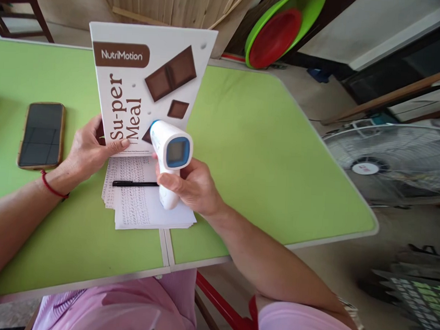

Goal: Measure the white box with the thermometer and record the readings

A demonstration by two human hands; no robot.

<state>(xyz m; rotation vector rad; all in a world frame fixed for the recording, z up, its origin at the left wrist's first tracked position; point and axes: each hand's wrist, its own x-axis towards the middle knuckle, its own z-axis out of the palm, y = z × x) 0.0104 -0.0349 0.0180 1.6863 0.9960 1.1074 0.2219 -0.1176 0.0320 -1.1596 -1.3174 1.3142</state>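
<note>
Right fingers [172, 181]: clamped around thermometer [162, 136] by its handle.
Papers [155, 220]: below thermometer, stacked on green bench [278, 162], black pen [132, 184] on top.
Left fingers [116, 148]: clamped on box [174, 38] at lower left, just beyond thermometer.
Phone [42, 135]: on bench, left of box.
Fan [393, 156]: beyond bench's right edge.

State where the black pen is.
In the head view, the black pen lies left of center on the papers, just left of the white thermometer.
</note>
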